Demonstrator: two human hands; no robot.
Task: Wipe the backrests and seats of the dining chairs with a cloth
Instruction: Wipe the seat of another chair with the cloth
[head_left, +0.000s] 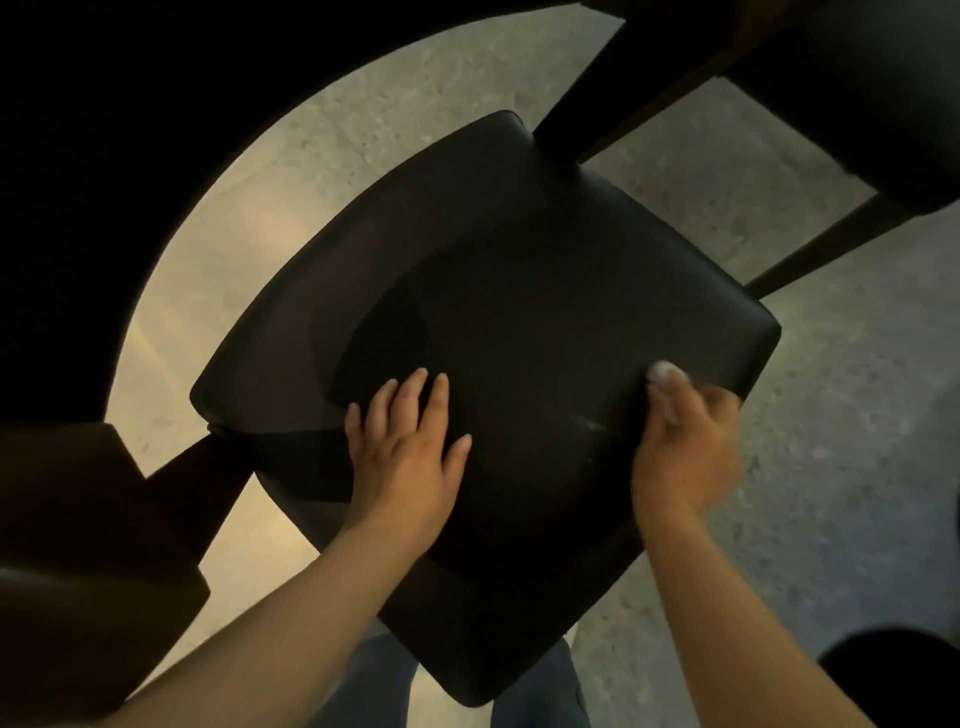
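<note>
A black padded dining chair seat (545, 291) fills the middle of the view, seen from above. My left hand (405, 447) lies flat on the near left part of the seat, fingers straight and spread. My right hand (685, 441) is blurred with motion at the seat's right edge and grips a small white cloth (664, 372), which pokes out past the fingertips onto the seat. A few pale streaks show on the seat just left of my right hand.
A second dark chair (883, 104) stands at the upper right, its wooden legs crossing the speckled floor (831, 467). A dark wooden piece of furniture (78, 545) sits at the lower left. A large dark round shape (130, 130) covers the upper left.
</note>
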